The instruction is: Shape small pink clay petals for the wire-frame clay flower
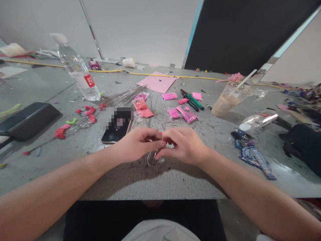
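Note:
My left hand point(136, 144) and my right hand point(184, 145) meet at the middle of the grey table point(175, 180), fingers curled and pinched together. Between the fingertips shows a small red piece point(167, 140), held by both hands. A thin loop of wire point(152, 159) hangs below the fingers, just above the table. A dark phone point(117, 125) lies just beyond my left hand. Small bags of pink and red beads point(140, 105) lie further back.
A water bottle point(77, 72) leans at the back left, a black case point(27, 118) at the left edge. Green-handled pliers point(193, 100), a plastic cup with a straw point(228, 98), a tipped small bottle point(258, 120) and keys with a lanyard point(250, 150) are to the right. Red finished pieces point(87, 112) lie left.

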Tool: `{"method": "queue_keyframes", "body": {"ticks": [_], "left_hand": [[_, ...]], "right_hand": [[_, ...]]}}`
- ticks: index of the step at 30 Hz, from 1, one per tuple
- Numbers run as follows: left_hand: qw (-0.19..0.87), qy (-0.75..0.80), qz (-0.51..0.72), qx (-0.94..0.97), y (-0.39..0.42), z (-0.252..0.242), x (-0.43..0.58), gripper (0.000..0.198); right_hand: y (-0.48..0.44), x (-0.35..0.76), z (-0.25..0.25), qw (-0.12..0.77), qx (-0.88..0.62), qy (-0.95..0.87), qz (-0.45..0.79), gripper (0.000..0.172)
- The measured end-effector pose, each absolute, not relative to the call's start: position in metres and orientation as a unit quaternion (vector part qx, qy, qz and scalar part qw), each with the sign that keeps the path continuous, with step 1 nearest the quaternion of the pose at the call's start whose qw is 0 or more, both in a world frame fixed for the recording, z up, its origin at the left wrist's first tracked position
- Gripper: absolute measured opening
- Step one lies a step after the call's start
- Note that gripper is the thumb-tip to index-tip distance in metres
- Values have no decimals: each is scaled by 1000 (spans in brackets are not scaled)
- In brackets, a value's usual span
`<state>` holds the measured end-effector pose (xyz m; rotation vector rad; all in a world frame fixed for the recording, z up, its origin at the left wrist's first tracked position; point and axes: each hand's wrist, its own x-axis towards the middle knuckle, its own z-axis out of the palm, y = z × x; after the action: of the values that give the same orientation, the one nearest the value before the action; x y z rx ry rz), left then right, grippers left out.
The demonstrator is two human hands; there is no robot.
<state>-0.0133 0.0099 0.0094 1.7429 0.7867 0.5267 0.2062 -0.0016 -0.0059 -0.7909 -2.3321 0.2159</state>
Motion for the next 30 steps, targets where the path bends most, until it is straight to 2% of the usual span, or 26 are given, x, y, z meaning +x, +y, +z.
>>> {"method": "queue_keyframes", "body": {"ticks": [5,10,15,18,22,26,30], "left_hand": [[497,362,251,747,13,14,-15,27],[519,377,248,726,15,18,-15,21],[557,366,269,696,14,16,-14,24],[558,378,291,679,14,15,-14,19],[535,396,333,669,14,18,-14,16],[519,405,360,661,14,17,-13,17],[552,402,379,625,14,11,-12,31]], "right_hand": [[1,211,-1,356,-260,-894,78,17],[0,213,-1,380,-265,-886,28,14],[1,215,-1,380,-251,-889,36,11],[1,215,-1,386,-266,-882,41,8],[1,215,-2,397,-288,-871,38,13],[1,213,-4,405,-297,-864,45,14],[-1,208,-4,420,-319,-845,87,10]]}}
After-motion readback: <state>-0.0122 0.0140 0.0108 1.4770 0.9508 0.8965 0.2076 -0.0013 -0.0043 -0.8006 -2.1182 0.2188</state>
